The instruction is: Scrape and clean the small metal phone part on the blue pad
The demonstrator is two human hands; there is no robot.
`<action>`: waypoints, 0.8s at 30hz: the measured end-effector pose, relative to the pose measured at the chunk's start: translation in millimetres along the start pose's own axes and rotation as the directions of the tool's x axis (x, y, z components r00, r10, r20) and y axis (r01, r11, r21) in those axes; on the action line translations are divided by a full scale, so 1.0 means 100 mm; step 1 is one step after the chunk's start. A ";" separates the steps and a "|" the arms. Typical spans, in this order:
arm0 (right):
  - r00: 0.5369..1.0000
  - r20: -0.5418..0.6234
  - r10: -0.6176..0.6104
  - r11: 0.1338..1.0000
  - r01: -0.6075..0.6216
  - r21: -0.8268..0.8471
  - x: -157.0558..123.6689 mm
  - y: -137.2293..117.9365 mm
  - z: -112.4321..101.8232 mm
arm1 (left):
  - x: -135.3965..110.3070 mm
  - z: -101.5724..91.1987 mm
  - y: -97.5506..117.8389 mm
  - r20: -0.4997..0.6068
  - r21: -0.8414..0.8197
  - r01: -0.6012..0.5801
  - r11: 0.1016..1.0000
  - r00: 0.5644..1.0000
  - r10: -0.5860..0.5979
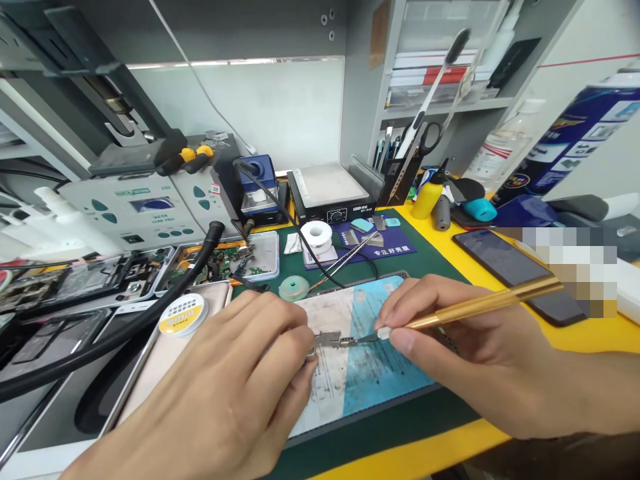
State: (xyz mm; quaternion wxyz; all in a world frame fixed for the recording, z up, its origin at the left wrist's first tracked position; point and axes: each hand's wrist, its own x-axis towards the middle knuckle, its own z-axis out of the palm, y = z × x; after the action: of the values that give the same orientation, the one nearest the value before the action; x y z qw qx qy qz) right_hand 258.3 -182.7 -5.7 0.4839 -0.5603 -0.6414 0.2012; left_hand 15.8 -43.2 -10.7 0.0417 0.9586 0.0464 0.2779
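Note:
Closed around the near end of a small metal-shielded electronic part [331, 339], my left hand [250, 373] hides much of what its fingertips grip. My right hand [465, 347] is closed on a slim knife [475, 303] with a gold handle, held like a pen. Its thin grey blade points left and meets, or nearly meets, the right end of the part. Thumb and fingers also pinch a whitish piece by the blade's base; I cannot tell what it is. Below both hands lies a scuffed white-and-blue work pad [367, 380], partly hidden by them.
Tweezers [345, 259], a white spool [316, 235] and a green roll [294, 288] lie behind the pad. A black hose [165, 313] crosses the left side over phone parts. A phone [515, 273] lies at right; a hot plate [333, 190] and soldering station [150, 207] stand behind.

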 end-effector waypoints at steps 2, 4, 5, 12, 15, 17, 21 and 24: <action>1.000 0.014 0.006 1.000 -0.006 0.003 0.00 0.00 -0.01 | 0.00 0.00 0.00 0.004 0.003 0.002 1.000 1.000 -0.002; 0.999 0.031 0.024 1.000 -0.024 -0.001 -0.01 0.01 -0.02 | 0.00 0.00 0.01 0.007 0.007 0.003 1.000 1.000 -0.003; 0.998 0.039 0.039 0.999 -0.039 -0.003 -0.02 0.01 -0.02 | 0.01 -0.01 0.01 0.012 0.009 0.008 1.000 1.000 -0.008; 0.993 0.067 0.094 0.995 -0.097 0.036 -0.02 0.00 -0.03 | 0.01 -0.01 0.01 0.015 0.021 0.002 1.000 1.000 -0.003; 0.993 0.069 0.099 0.994 -0.103 0.047 0.01 0.01 -0.03 | 0.01 0.00 0.01 0.011 0.018 0.003 1.000 1.000 -0.003; 0.992 0.071 0.105 0.993 -0.109 0.049 0.03 0.01 -0.02 | 0.01 0.00 0.01 0.012 0.022 0.002 1.000 1.000 -0.002; 0.989 0.069 0.130 0.990 -0.133 0.042 0.03 -0.02 -0.02 | 0.03 0.00 0.01 0.012 0.034 0.000 0.999 1.000 0.000; 0.988 0.061 0.145 0.987 -0.148 0.057 0.02 -0.03 -0.02 | 0.02 -0.01 0.01 0.009 0.040 -0.004 0.999 1.000 0.004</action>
State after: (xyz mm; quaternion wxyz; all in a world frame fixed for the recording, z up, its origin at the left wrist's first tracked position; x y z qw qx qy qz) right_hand 258.8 -182.5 -1.1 0.4665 -0.5850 -0.6053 0.2715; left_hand 17.0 -44.0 -9.0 0.0220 0.9606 0.0500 0.2727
